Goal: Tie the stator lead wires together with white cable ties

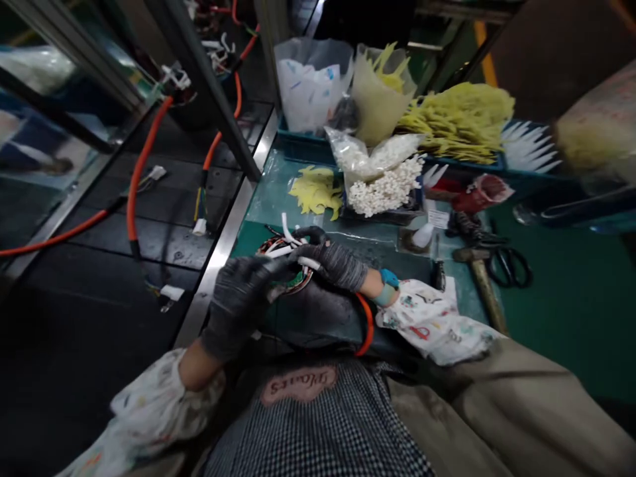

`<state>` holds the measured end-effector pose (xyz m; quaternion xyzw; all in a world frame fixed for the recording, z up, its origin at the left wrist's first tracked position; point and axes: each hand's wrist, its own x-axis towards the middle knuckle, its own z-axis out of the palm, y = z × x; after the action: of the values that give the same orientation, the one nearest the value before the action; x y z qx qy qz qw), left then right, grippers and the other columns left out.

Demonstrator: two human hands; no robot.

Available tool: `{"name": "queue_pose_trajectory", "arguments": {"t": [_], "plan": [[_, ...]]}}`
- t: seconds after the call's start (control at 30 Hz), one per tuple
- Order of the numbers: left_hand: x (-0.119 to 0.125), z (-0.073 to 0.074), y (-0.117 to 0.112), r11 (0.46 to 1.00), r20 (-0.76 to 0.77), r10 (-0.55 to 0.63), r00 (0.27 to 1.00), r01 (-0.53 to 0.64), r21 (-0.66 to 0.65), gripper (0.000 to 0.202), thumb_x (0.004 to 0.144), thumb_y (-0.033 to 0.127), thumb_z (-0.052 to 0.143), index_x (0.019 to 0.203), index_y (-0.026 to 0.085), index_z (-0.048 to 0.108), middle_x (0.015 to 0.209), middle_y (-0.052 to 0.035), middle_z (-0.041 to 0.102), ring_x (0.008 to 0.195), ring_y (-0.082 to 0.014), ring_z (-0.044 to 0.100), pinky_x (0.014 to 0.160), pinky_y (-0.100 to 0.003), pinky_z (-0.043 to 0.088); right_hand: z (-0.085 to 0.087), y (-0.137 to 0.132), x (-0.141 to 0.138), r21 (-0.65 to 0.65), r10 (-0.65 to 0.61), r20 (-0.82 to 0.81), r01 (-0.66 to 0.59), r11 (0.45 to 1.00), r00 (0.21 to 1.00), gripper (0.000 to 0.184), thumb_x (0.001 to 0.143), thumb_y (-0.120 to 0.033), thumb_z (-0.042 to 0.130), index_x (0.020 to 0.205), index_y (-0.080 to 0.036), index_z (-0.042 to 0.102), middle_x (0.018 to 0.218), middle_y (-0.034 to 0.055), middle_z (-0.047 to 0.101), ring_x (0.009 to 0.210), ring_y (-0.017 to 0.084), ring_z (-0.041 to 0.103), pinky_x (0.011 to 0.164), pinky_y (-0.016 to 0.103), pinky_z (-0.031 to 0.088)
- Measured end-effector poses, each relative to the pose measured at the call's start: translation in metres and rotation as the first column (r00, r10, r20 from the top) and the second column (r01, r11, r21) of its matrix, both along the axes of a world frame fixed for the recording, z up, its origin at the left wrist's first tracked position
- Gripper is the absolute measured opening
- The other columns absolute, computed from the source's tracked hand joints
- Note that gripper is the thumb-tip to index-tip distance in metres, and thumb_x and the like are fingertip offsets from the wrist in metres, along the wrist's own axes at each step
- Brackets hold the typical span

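Grey-gloved, my left hand closes its fingers at the near left side of a round wire-wound part that looks like a motor stator. White-sleeved wires stick up from the part, and my fingers meet around them. Across from it, my right hand, also gloved, pinches the sleeved wires from the right. Reddish windings and a bit of green show between the hands; the rest of the part is hidden. An orange cable curves below my right wrist.
Left, a dark conveyor with a metal edge carries orange cables with connectors. Behind my hands are yellow pieces, a bag of small white parts and a blue tray of yellow strips. A hammer and black-handled scissors lie right.
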<state>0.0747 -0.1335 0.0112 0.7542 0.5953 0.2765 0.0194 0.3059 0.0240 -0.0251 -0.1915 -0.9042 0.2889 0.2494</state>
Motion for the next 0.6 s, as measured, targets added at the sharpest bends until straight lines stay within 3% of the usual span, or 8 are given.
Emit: {"name": "queue_pose_trajectory", "arguments": {"t": [0.07, 0.13, 0.23, 0.3, 0.4, 0.47, 0.6], "plan": [[0.010, 0.009, 0.003, 0.985, -0.059, -0.169, 0.984, 0.167, -0.032, 0.042, 0.109, 0.016, 0.065, 0.145, 0.034, 0.080, 0.129, -0.0074, 0.087, 0.118, -0.0323, 0.081, 0.102, -0.051, 0.070, 0.003, -0.001, 0.009, 0.064, -0.104, -0.057, 0.107, 0.992, 0.993, 0.024, 0.110, -0.023, 0.079, 0.134, -0.025, 0.082, 0.160, 0.0109, 0.072, 0.142, 0.020, 0.073, 0.123, 0.040, 0.064], [0.018, 0.014, 0.008, 0.974, -0.094, -0.225, 0.970, 0.223, -0.033, 0.035, 0.108, 0.013, 0.062, 0.129, 0.029, 0.084, 0.123, -0.0070, 0.089, 0.111, -0.0319, 0.082, 0.094, -0.048, 0.070, 0.006, 0.000, 0.029, 0.134, -0.316, -0.149, 0.335, 0.932, 0.937, 0.037, 0.108, -0.031, 0.083, 0.144, -0.026, 0.077, 0.158, 0.0120, 0.070, 0.147, 0.023, 0.069, 0.123, 0.041, 0.064], [0.025, 0.015, 0.007, 0.982, -0.182, -0.181, 0.967, 0.186, 0.013, 0.026, 0.107, 0.019, 0.066, 0.123, 0.025, 0.085, 0.120, -0.0098, 0.089, 0.107, -0.0348, 0.083, 0.085, -0.049, 0.069, 0.008, 0.015, 0.078, 0.170, -0.578, -0.259, 0.626, 0.761, 0.774, 0.032, 0.111, -0.040, 0.076, 0.139, -0.024, 0.076, 0.149, 0.0155, 0.069, 0.140, 0.031, 0.069, 0.122, 0.054, 0.063], [0.027, 0.014, -0.003, 0.986, -0.280, -0.141, 0.949, 0.161, 0.048, 0.030, 0.108, 0.017, 0.065, 0.131, 0.023, 0.083, 0.123, -0.0118, 0.090, 0.107, -0.0356, 0.084, 0.083, -0.048, 0.069, 0.005, 0.034, 0.114, 0.186, -0.671, -0.299, 0.731, 0.657, 0.679, 0.026, 0.109, -0.039, 0.074, 0.128, -0.022, 0.079, 0.145, 0.0186, 0.067, 0.138, 0.037, 0.066, 0.124, 0.066, 0.057], [0.028, 0.015, -0.023, 0.993, -0.407, -0.087, 0.909, 0.113, 0.042, 0.048, 0.104, 0.004, 0.060, 0.144, 0.021, 0.079, 0.136, -0.0127, 0.088, 0.116, -0.0333, 0.085, 0.089, -0.046, 0.070, 0.000, 0.064, 0.151, 0.272, -0.771, -0.272, 0.815, 0.512, 0.575, 0.029, 0.096, -0.041, 0.085, 0.118, -0.023, 0.083, 0.142, 0.0189, 0.069, 0.138, 0.042, 0.062, 0.124, 0.073, 0.051], [0.027, 0.016, -0.030, 0.994, -0.424, -0.090, 0.901, 0.108, 0.018, 0.055, 0.101, -0.001, 0.059, 0.149, 0.020, 0.078, 0.142, -0.0134, 0.086, 0.122, -0.0317, 0.084, 0.097, -0.043, 0.069, -0.001, 0.079, 0.160, 0.286, -0.811, -0.216, 0.830, 0.480, 0.544, 0.032, 0.089, -0.039, 0.090, 0.116, -0.023, 0.083, 0.144, 0.0196, 0.071, 0.138, 0.043, 0.061, 0.125, 0.073, 0.049], [0.024, 0.005, -0.027, 0.988, -0.407, -0.075, 0.910, 0.123, 0.094, 0.053, 0.101, -0.003, 0.060, 0.144, 0.022, 0.080, 0.135, -0.0104, 0.089, 0.118, -0.0293, 0.084, 0.094, -0.040, 0.068, 0.003, 0.092, 0.154, 0.264, -0.825, -0.133, 0.822, 0.504, 0.549, 0.022, 0.089, -0.032, 0.088, 0.107, -0.023, 0.081, 0.138, 0.0179, 0.075, 0.136, 0.040, 0.063, 0.125, 0.070, 0.049]]}}
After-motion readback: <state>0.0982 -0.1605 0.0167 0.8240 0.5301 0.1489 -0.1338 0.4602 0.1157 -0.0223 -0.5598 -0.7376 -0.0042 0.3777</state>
